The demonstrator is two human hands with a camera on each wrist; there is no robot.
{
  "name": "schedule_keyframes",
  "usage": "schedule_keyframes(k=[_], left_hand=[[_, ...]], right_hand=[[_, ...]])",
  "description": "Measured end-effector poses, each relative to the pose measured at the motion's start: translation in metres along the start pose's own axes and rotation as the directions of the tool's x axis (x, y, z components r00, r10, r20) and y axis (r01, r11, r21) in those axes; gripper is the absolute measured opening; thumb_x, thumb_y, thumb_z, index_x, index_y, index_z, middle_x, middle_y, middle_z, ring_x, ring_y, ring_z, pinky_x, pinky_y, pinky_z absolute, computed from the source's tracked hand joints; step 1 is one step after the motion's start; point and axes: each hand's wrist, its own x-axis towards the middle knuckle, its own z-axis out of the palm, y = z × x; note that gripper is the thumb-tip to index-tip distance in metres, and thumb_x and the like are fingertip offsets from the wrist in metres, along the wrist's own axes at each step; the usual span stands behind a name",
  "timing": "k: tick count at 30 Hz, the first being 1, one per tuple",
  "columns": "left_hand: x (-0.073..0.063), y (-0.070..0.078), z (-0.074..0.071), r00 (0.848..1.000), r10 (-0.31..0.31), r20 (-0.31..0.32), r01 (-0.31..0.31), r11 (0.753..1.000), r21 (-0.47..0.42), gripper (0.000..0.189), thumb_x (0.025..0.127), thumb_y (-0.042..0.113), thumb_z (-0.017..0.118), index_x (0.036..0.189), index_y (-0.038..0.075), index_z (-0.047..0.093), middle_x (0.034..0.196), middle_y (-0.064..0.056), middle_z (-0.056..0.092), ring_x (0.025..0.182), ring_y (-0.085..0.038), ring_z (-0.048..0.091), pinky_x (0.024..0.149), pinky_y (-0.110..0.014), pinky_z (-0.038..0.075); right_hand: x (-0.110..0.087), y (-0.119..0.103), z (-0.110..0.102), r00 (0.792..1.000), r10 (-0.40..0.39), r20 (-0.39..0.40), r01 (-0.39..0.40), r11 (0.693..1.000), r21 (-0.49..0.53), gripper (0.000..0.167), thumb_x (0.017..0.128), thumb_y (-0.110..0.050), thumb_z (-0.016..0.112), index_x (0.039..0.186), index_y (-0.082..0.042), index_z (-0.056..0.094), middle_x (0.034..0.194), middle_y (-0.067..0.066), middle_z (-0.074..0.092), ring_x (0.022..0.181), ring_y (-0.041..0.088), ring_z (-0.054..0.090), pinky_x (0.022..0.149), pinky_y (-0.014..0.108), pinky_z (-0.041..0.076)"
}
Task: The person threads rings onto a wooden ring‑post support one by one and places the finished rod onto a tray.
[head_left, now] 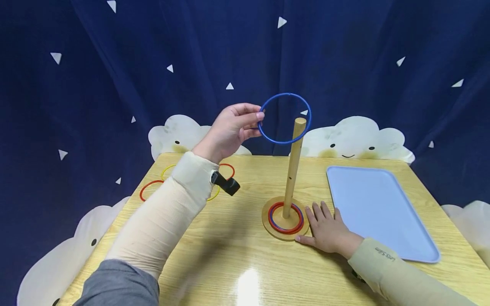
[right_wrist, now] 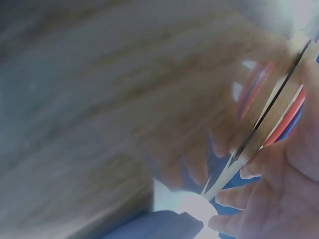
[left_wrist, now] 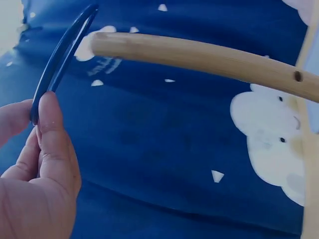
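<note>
Up in the air, my left hand (head_left: 231, 125) pinches the left edge of a blue ring (head_left: 289, 93) between thumb and fingers. The ring is tilted, and its right side overlaps the top of an upright wooden peg (head_left: 293, 170) in the head view. In the left wrist view the ring (left_wrist: 47, 69) appears beside the peg's tip (left_wrist: 107, 44), not visibly around it. Red and blue rings (head_left: 287, 231) lie around the peg on its round base (head_left: 266, 225). My right hand (head_left: 325, 229) lies flat with fingers spread, at the base's right edge.
A light blue tray (head_left: 375, 208) lies on the right of the wooden table (head_left: 229, 272). At the left, partly behind my left forearm, lie red rings (head_left: 151, 182) and yellow rings (head_left: 216, 195). A dark blue curtain (head_left: 245, 42) hangs behind the table.
</note>
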Motion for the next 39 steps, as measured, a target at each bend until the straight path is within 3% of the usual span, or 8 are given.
schedule_keyframes(k=[6,11,20,27,34,39], left_hand=[[0.006,-0.028,0.000,0.996,-0.086,0.004,0.086,0.995,0.047,0.019,0.099,-0.010,0.059,0.089,0.004,0.066,0.084,-0.005,0.063,0.069,-0.015,0.060,0.064,-0.024,0.056],[0.003,-0.063,-0.005,0.986,-0.165,0.014,0.163,0.982,0.094,0.010,0.098,-0.011,0.059,0.095,-0.003,0.064,0.084,-0.006,0.063,0.069,-0.014,0.059,0.066,-0.025,0.057],[-0.010,-0.135,-0.029,0.937,-0.348,-0.025,0.345,0.915,0.211,0.004,0.099,-0.007,0.060,0.101,-0.005,0.062,0.091,-0.008,0.060,0.078,-0.013,0.060,0.073,-0.026,0.059],[-0.020,-0.172,-0.041,0.913,-0.406,-0.047,0.403,0.875,0.269,0.007,0.100,-0.005,0.062,0.105,-0.008,0.062,0.091,-0.007,0.060,0.075,-0.013,0.060,0.074,-0.029,0.060],[-0.032,-0.207,-0.055,0.871,-0.477,-0.119,0.490,0.822,0.290,0.007,0.099,-0.006,0.062,0.105,-0.009,0.061,0.092,-0.009,0.062,0.071,-0.012,0.059,0.066,-0.023,0.059],[-0.036,-0.216,-0.057,0.878,-0.459,-0.135,0.478,0.821,0.314,0.012,0.098,-0.007,0.061,0.108,-0.013,0.062,0.088,-0.008,0.061,0.066,-0.011,0.058,0.062,-0.021,0.057]], right_hand=[[-0.003,-0.003,-0.004,0.999,-0.001,-0.051,0.000,1.000,-0.011,0.106,0.090,-0.078,0.055,0.154,0.005,0.041,0.157,0.037,0.028,0.147,0.059,0.017,0.109,0.082,0.012],[-0.004,-0.005,-0.004,0.999,-0.001,-0.053,0.001,1.000,-0.011,0.101,0.091,-0.073,0.058,0.154,0.005,0.040,0.157,0.037,0.029,0.147,0.058,0.018,0.109,0.082,0.014],[-0.004,-0.005,-0.002,0.998,-0.005,-0.055,0.004,1.000,-0.015,0.102,0.091,-0.074,0.058,0.154,0.005,0.041,0.157,0.037,0.030,0.146,0.058,0.020,0.109,0.081,0.016],[-0.001,-0.004,-0.003,0.998,0.002,-0.056,-0.003,1.000,-0.020,0.101,0.092,-0.073,0.058,0.154,0.005,0.040,0.157,0.037,0.029,0.147,0.058,0.019,0.110,0.081,0.015],[-0.002,-0.005,-0.003,0.999,-0.006,-0.041,0.006,1.000,-0.015,0.106,0.090,-0.077,0.055,0.153,0.006,0.040,0.157,0.038,0.030,0.146,0.059,0.019,0.109,0.081,0.017],[-0.003,-0.005,-0.003,0.999,0.000,-0.045,0.000,1.000,-0.005,0.105,0.091,-0.076,0.056,0.154,0.006,0.039,0.157,0.037,0.029,0.146,0.058,0.019,0.109,0.081,0.016]])
